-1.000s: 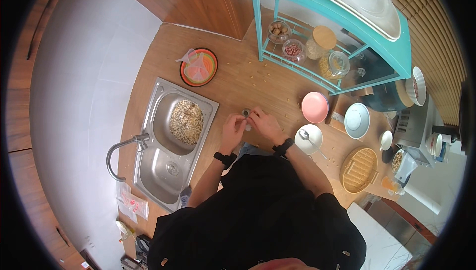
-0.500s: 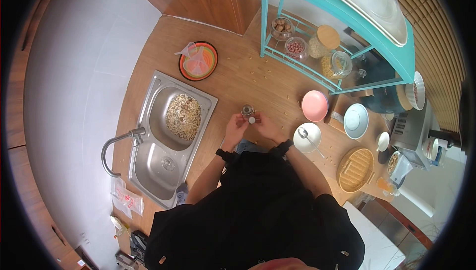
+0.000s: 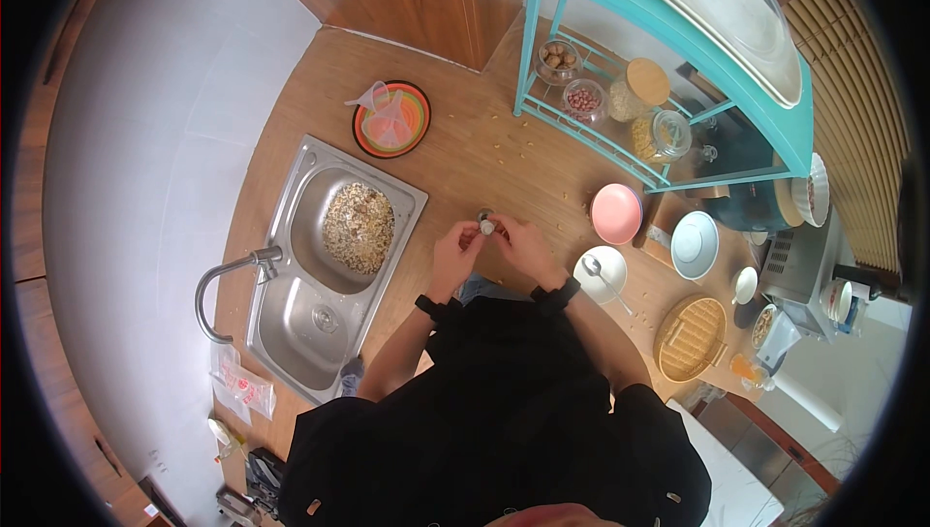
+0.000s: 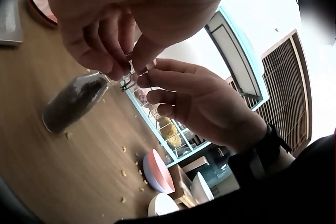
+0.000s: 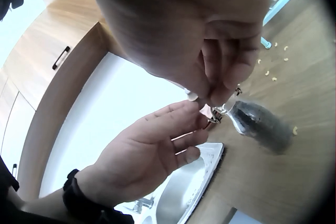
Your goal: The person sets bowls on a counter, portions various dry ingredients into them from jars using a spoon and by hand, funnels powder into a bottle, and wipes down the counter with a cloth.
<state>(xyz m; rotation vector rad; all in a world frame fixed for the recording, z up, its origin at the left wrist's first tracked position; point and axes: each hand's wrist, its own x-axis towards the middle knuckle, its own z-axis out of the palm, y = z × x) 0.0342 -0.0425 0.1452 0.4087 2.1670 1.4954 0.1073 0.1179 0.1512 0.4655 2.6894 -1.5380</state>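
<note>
A clear glass swing-top bottle [image 4: 73,103] with dark contents stands on the wooden counter in front of the person. Its wire clasp [image 5: 216,115] shows at the neck in the right wrist view. The white stopper [image 3: 486,228] is between both hands, close to the bottle's mouth. From the left, the left hand [image 3: 455,258] pinches the swing-top with thumb and fingertips. Opposite it, the right hand [image 3: 528,256] pinches the same swing-top. Fingertips hide part of the clasp and the bottle's mouth.
Left is a steel sink [image 3: 412,200] holding a grain mix. Behind it, funnels [image 3: 387,123] lie on stacked round plates. To the right stand a pink bowl [image 3: 616,214], a white bowl with a spoon [image 3: 601,273] and a turquoise shelf [image 3: 591,149] with jars. Small pale bits dot the counter.
Half a second ago the white stopper was beside the bottle's mouth, nearer the person. Now it is closer over the mouth, which the fingers and stopper mostly cover. The head view has shifted slightly.
</note>
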